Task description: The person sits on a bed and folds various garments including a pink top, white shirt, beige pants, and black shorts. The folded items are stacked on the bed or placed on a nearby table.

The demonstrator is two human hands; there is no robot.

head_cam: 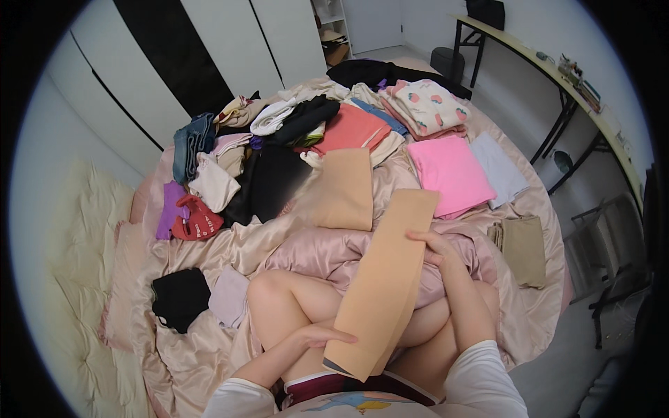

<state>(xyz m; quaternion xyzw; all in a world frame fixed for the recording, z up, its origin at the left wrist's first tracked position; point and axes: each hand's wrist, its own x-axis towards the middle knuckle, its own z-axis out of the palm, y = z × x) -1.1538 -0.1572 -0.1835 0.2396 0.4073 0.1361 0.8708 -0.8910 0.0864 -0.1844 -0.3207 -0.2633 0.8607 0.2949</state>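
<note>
Both hands hold a long tan folded garment (384, 277) above my crossed legs. My left hand (326, 336) grips its lower left edge near my lap, thumb on top. Up at its right edge my right hand (434, 245) pinches the fabric, with part of the fingers hidden behind it. A dark patch shows at the garment's bottom corner. Just beyond lies another tan folded piece (347, 188) on the satin bedding. A bright pink folded garment (452, 175) lies past my right hand, with a pale grey folded cloth (499, 170) beside it.
Folded jeans (192, 149), a red printed cloth (197, 219), black garments (277, 180) and a strawberry-patterned fleece (428, 107) crowd the round bed's far side. A black garment (181, 299) and lilac cloth (230, 298) lie left of my legs; khaki folded trousers (522, 252) lie right.
</note>
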